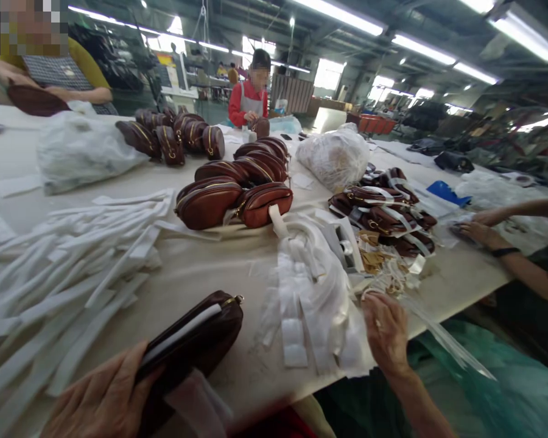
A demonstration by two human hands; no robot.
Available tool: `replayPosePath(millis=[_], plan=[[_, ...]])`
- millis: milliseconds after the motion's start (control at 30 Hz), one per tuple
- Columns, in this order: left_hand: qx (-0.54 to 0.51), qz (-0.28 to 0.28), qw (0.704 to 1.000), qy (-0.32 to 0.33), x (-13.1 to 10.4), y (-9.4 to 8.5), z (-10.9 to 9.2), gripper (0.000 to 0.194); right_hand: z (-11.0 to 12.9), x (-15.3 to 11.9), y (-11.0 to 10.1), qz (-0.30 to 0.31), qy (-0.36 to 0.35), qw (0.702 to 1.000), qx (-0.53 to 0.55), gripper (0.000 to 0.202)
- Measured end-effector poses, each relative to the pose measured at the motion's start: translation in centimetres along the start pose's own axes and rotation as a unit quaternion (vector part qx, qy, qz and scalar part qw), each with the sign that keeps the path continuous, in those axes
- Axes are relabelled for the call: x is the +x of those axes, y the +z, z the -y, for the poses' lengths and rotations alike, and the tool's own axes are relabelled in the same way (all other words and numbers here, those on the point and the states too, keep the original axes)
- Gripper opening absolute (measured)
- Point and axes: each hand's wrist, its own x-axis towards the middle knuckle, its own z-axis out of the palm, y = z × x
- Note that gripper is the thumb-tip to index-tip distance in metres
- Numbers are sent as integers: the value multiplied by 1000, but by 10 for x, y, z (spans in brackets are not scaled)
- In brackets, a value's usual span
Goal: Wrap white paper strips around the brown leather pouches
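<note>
Leather zip pouch (214, 334), dark brown, sits at seven o'clock in the head view, gripped by the left hand (103, 395). At four o'clock the right hand (386, 331), fingers curled, touches white strings (390, 277); whether it pinches any, I cannot tell. White strips (80, 277) spread toward nine o'clock.
</note>
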Motion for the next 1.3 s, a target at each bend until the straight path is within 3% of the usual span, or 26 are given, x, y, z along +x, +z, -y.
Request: replayPosePath(millis=[67, 133, 200, 233, 333, 400, 467, 600, 733, 833, 967, 1167, 1300], plan=[[96, 12, 994, 48, 14, -10, -15, 51, -39, -14, 5, 58, 76, 988, -123, 33], [135, 20, 989, 60, 27, -21, -29, 50, -60, -21, 8, 142, 115, 968, -170, 40], [150, 22, 987, 54, 38, -28, -40, 47, -63, -17, 7, 174, 130, 960, -178, 42], [154, 23, 987, 51, 41, -30, -44, 46, -57, -12, 6, 159, 129, 963, -173, 42], [157, 22, 986, 57, 45, -32, -50, 41, -19, 14, 9, 71, 80, 991, -86, 38], [159, 13, 986, 57, 45, -32, -50, 37, 17, 33, 21, 54, 29, 998, 19, 35], [159, 10, 986, 54, 45, -32, -51, 35, 54, 50, 41, 101, 7, 991, 83, 37], [151, 24, 987, 40, 45, -32, -52, 30, 111, 79, 92, 301, -22, 949, 87, 26], [138, 18, 990, 29, 46, -33, -54, 27, 139, 95, 136, 388, -42, 916, 96, 12], [134, 19, 991, 22, 47, -33, -55, 27, 146, 104, 155, 428, -13, 898, 104, 7], [137, 24, 990, 13, 46, -33, -54, 27, 137, 120, 156, 449, 25, 876, 173, 11], [133, 24, 991, 6, 44, -33, -55, 28, 108, 138, 130, 383, 68, 875, 288, 28], [134, 22, 991, 13, 46, -33, -56, 28, 105, 141, 123, 388, 59, 863, 318, 34]])
